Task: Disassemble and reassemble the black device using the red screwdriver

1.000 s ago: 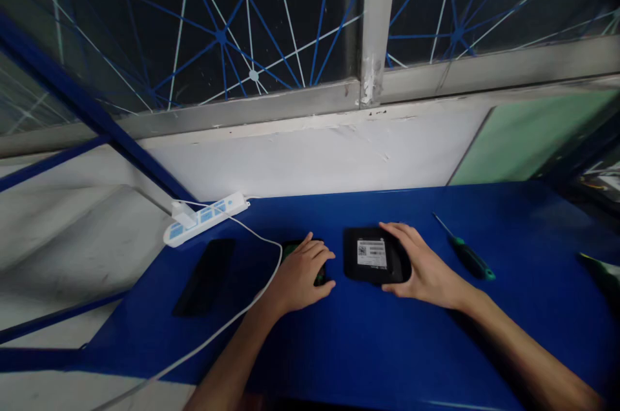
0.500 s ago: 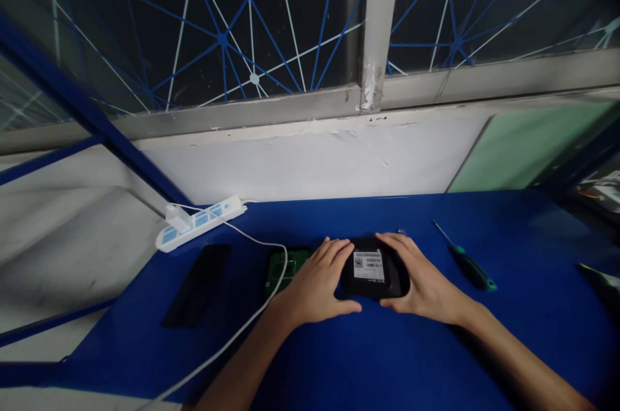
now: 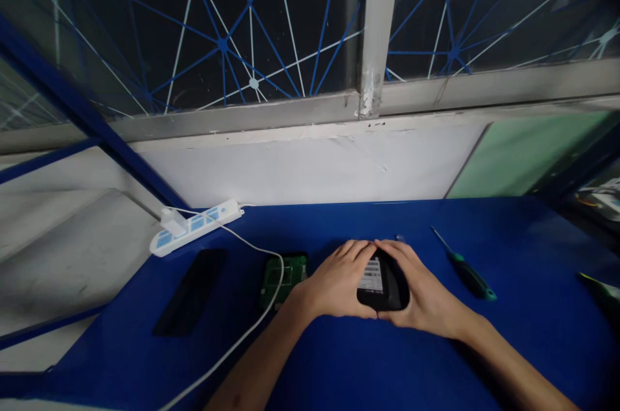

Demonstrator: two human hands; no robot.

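A black plastic housing [image 3: 393, 278] with a printed white label [image 3: 372, 276] is between my two hands over the blue table. My left hand [image 3: 339, 282] wraps over its left side and covers part of the label. My right hand [image 3: 423, 288] grips the right edge, thumb at the near side and fingers at the far side. The fingertips of both hands almost meet above and below the housing. Just left of my left hand, a green circuit board [image 3: 287, 272] lies in a dark frame, with a white cable [image 3: 256, 326] running across it.
A screwdriver [image 3: 469, 274] with a dark green handle lies to the right. A flat black slab [image 3: 190, 291] is on the left, near a white power strip [image 3: 196, 228] with a plug in it. A small clear piece [image 3: 400, 238] sits behind my right hand.
My left hand has moved right, from beside the housing onto its left side, covering part of the label. My right hand stays on the right edge. The view has shifted slightly.
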